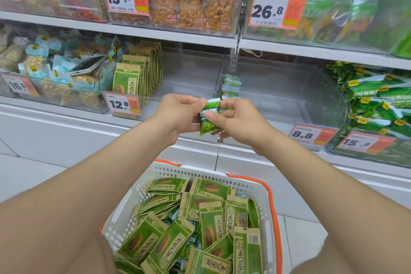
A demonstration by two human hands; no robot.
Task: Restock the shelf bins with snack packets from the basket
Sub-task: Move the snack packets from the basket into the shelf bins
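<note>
One small green snack packet (209,116), glossy, white-lettered, pale crimped top, tilts slightly before a clear shelf bin (284,95); left grip (178,113) and right grip (239,121) both pinch it.

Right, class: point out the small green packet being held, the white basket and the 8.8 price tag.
small green packet (205,125), head view, lower front
white basket (253,189), head view, far wall
8.8 price tag (302,134), head view, printed digits
</note>
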